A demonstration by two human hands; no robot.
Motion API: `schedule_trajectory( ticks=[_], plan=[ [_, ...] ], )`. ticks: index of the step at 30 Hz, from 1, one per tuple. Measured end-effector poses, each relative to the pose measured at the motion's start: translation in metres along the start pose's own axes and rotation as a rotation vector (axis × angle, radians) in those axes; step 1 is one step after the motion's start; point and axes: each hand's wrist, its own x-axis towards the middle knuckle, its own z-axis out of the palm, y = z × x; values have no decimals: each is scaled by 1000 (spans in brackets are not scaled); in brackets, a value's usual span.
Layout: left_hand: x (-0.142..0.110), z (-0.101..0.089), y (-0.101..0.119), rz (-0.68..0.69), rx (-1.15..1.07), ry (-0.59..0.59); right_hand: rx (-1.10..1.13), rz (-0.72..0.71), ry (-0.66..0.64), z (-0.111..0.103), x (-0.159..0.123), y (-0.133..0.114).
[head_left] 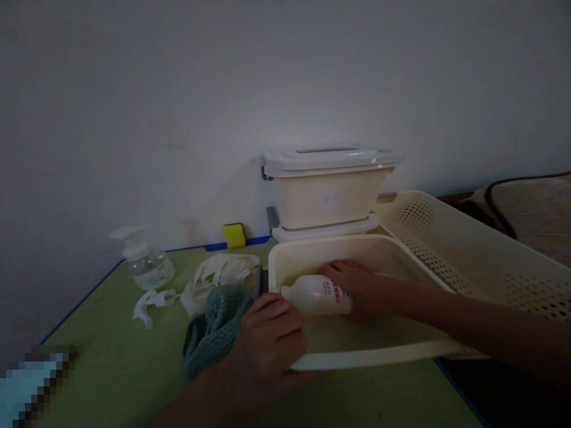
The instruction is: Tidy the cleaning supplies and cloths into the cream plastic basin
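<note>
A cream plastic bin (372, 360) stands open on the green table. Inside it a white bottle (307, 295) with red lettering lies on its side, its neck pointing left. My right hand (357, 288) reaches into the bin and is closed around the bottle's base end. At the bin's near left corner, my left hand (272, 339) has its fingers curled over the rim. A crumpled blue-green cloth (218, 327) lies right beside my left hand.
Left on the table are a clear pump bottle (149, 264), a white spray nozzle (154, 303) and a white plastic bag (223, 270). A yellow sponge (234, 236) leans on the wall. Behind stands a lidded box (330, 193); a perforated basket (473, 249) sits to the right.
</note>
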Motion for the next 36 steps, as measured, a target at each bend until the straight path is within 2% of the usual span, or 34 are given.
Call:
schedule_trajectory(
  ticks=[15, 19, 21, 28, 31, 36],
  plan=[
    [-1, 0, 0, -5, 0, -12, 15, -44, -17, -8, -1, -2],
    [-3, 1, -1, -3, 2, -5, -8, -45, -81, -12, 1, -2],
    [-4, 2, -1, -5, 11, -8, 0, -46, -121, -14, 2, -3],
    [-3, 0, 2, -7, 36, -1, 28, 5, -139, -32, -5, 1],
    [-4, 1, 1, -3, 32, 1, 65, 33, -27, -44, -15, 16],
    [-5, 3, 0, -5, 22, 3, 178, 67, 310, -60, -33, 40]
  ],
)
